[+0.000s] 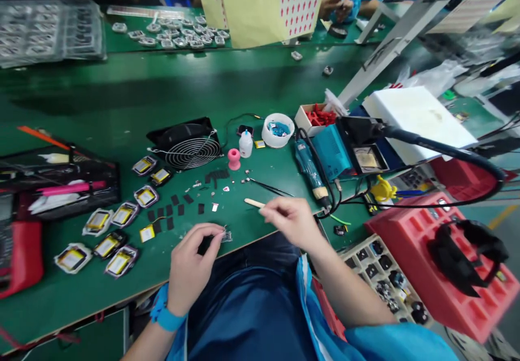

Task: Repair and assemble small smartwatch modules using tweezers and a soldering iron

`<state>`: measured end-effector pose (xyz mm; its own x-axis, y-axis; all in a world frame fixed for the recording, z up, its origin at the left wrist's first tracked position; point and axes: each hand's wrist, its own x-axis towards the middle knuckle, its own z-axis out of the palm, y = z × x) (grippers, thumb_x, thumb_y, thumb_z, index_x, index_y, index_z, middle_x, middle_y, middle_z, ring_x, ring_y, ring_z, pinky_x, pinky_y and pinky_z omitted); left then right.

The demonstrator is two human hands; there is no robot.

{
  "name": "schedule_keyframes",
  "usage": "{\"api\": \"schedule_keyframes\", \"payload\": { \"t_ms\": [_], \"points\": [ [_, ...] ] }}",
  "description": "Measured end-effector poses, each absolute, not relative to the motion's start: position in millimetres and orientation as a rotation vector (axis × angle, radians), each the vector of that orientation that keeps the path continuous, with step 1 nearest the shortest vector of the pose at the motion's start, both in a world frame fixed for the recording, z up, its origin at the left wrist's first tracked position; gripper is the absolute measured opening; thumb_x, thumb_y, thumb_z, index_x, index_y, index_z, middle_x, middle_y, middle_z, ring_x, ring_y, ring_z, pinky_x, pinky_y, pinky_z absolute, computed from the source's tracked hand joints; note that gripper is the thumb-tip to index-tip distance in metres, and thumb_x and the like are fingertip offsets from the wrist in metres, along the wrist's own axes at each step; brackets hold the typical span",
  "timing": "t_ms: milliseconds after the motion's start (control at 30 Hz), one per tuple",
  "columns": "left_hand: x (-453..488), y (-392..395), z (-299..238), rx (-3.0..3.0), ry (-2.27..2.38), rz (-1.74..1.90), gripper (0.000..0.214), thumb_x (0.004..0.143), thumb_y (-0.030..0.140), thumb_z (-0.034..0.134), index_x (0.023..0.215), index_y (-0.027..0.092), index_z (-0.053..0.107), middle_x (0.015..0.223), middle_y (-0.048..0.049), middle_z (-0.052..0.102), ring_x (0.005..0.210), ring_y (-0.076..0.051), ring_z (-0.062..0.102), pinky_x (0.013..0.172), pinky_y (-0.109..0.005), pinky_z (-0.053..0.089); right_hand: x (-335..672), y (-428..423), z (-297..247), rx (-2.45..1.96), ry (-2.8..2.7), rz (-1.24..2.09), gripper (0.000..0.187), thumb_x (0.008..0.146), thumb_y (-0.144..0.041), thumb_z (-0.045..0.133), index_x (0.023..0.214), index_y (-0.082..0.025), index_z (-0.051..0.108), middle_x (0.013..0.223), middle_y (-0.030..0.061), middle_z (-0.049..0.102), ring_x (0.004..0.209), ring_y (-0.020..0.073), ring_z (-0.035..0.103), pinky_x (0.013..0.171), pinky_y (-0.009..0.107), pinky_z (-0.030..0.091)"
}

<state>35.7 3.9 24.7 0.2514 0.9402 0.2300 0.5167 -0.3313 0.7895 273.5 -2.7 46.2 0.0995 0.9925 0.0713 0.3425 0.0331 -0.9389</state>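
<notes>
My left hand (193, 261) is closed in a pinch near the table's front edge. At its fingertips is a small, clear-looking part (227, 236), too small to name. To the right, my right hand (293, 223) grips a flat wooden stick (253, 203) between thumb and fingers, its pale end pointing left. Beyond the stick lie black tweezers (270, 187). Several black foam-like rectangles (169, 223) and a yellow battery cell (147, 233) with wires lie left of my hands. Farther left are several small open housings (125, 214) with yellow batteries in them.
A fan (190, 152), a white bottle (246, 144), a pink spool-like piece (234, 158) and a round white tub (278, 129) stand ahead. At right are a teal soldering station (332, 152) and a red foam tray (447, 274). Other people's hands (337, 6) show across the bench.
</notes>
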Motion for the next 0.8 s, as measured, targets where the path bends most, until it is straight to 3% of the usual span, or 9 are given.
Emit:
{"api": "schedule_keyframes", "payload": {
  "t_ms": [167,367,600,700,800],
  "points": [
    [36,0,25,1.821,1.340,1.003,0.012,0.095,0.023,0.064,0.084,0.022,0.069,0.087,-0.0015,0.074,0.082,-0.016,0.071,0.079,-0.028,0.059,216,-9,22,-1.316,-1.443,1.146,0.020,0.093,-0.032,0.065,0.085,-0.018,0.077,0.074,0.0020,0.075,0.060,0.0114,0.061,0.057,0.021,0.046],
    [31,-7,28,1.820,1.359,1.035,0.013,0.094,0.022,0.064,0.082,0.022,0.069,0.082,-0.0010,0.074,0.076,-0.015,0.071,0.074,-0.027,0.060,198,-12,17,-1.250,-1.380,1.224,0.020,0.093,-0.033,0.065,0.081,-0.019,0.073,0.068,-0.0003,0.070,0.053,0.0102,0.057,0.050,0.020,0.045],
    [5,-14,36,1.869,1.523,1.033,0.017,0.098,0.023,0.061,0.083,0.021,0.069,0.085,-0.0020,0.074,0.069,-0.013,0.066,0.060,-0.023,0.052,197,28,28,-1.257,-1.832,0.906,0.017,0.096,-0.021,0.061,0.082,-0.020,0.070,0.075,0.0012,0.073,0.067,0.0137,0.066,0.068,0.024,0.051],
    [-13,-20,44,1.950,1.581,1.021,0.015,0.099,0.024,0.060,0.088,0.021,0.070,0.089,-0.0014,0.075,0.077,-0.014,0.069,0.070,-0.024,0.055,187,70,37,-1.424,-2.183,0.695,0.019,0.100,-0.018,0.055,0.090,-0.019,0.071,0.091,0.0055,0.076,0.082,0.0175,0.070,0.075,0.026,0.049],
    [-43,-25,51,2.049,1.666,0.967,0.014,0.099,0.027,0.059,0.091,0.023,0.069,0.093,0.0001,0.075,0.087,-0.016,0.072,0.082,-0.027,0.055,174,105,47,-1.606,-2.516,0.486,0.027,0.105,-0.021,0.044,0.103,-0.020,0.071,0.107,0.0091,0.073,0.093,0.0218,0.071,0.070,0.028,0.046]
  ]
}}
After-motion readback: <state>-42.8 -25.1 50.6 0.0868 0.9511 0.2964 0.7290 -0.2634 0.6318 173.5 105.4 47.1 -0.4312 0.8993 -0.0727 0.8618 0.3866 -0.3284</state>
